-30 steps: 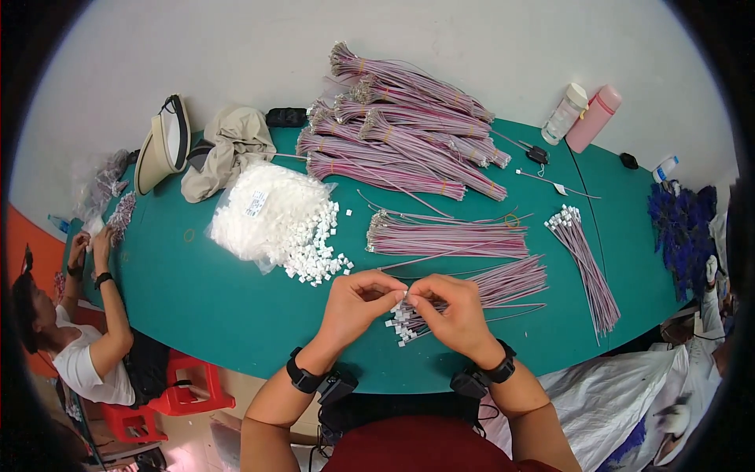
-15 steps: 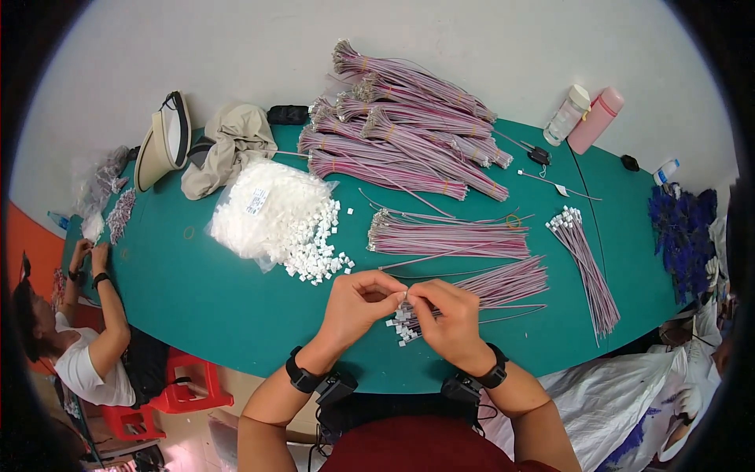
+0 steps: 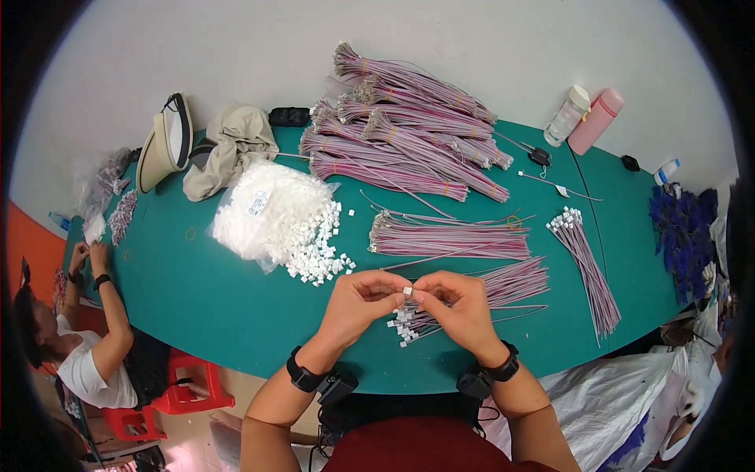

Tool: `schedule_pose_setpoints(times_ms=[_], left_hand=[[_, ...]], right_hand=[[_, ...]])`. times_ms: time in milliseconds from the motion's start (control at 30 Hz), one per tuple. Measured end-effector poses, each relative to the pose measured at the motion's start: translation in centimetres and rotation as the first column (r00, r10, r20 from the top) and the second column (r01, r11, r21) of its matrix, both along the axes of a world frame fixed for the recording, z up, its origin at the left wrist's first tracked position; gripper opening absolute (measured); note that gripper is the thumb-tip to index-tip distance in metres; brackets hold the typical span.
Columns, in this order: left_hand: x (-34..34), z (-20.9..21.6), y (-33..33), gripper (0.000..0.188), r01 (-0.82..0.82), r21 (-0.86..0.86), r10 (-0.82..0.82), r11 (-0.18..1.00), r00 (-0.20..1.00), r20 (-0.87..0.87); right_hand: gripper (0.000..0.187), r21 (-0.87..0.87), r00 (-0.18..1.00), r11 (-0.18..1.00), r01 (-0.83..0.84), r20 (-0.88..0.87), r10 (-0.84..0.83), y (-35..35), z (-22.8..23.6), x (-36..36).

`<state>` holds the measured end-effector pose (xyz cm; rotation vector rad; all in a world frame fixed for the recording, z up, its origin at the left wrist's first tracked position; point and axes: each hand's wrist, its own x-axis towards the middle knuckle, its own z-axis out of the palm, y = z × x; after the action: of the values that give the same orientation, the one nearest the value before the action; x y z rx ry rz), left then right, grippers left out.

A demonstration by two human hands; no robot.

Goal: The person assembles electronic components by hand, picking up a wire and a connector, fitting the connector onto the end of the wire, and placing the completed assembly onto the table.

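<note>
A small white plastic connector housing (image 3: 407, 291) sits between my fingertips, over the near edge of the table. My left hand (image 3: 358, 303) pinches it from the left with thumb and forefinger. From the right, my right hand (image 3: 460, 307) closes thumb and fingertips against it; whether a wire runs into the housing there is hidden by the fingers. Under and beside my right hand lies a spread of pink and grey wires (image 3: 515, 283), with white housings (image 3: 405, 326) on their left ends. Just beyond is a flat bundle of wires (image 3: 452, 236) with bare metal ends at its left.
An open plastic bag (image 3: 263, 208) spills loose white housings (image 3: 314, 256) at left. Tied wire bundles (image 3: 409, 126) are piled at the back. Another housed bundle (image 3: 586, 275) lies right. Bottles (image 3: 595, 122) stand at the back right. A co-worker (image 3: 94, 338) sits far left.
My right hand has turned and opened its pose slightly, its wrist shifting right. The white housing now shows between my fingertips, where it was mostly covered before. My left hand has barely moved.
</note>
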<state>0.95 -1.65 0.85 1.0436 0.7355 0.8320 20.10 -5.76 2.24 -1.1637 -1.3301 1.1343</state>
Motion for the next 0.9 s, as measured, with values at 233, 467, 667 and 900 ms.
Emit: schedule_pose_setpoints(times_ms=[233, 467, 667, 900], left_hand=[[-0.1, 0.2, 0.0, 0.016, -0.003, -0.003, 0.003, 1.000, 1.000, -0.017], [-0.5, 0.7, 0.6, 0.017, 0.098, 0.292, 0.073, 0.951, 0.849, -0.522], [-0.1, -0.1, 0.8, 0.021, 0.158, 0.543, 0.221, 0.825, 0.794, -0.567], [-0.3, -1.4, 1.4, 0.023, 0.109, 0.746, 0.471, 0.657, 0.714, -0.519]], right_hand=[[0.011, 0.014, 0.998, 1.000, -0.012, 0.057, 0.011, 0.1, 0.0, 0.0], [0.013, 0.228, 0.876, 0.973, -0.024, 0.474, -0.089, 1.4, 0.2, 2.1], [0.012, 0.355, 0.726, 0.929, -0.107, 0.666, -0.171, 2.3, -1.8, 2.3], [0.011, 0.350, 0.723, 0.916, -0.198, 0.683, -0.105, 3.0, -2.2, 2.0]])
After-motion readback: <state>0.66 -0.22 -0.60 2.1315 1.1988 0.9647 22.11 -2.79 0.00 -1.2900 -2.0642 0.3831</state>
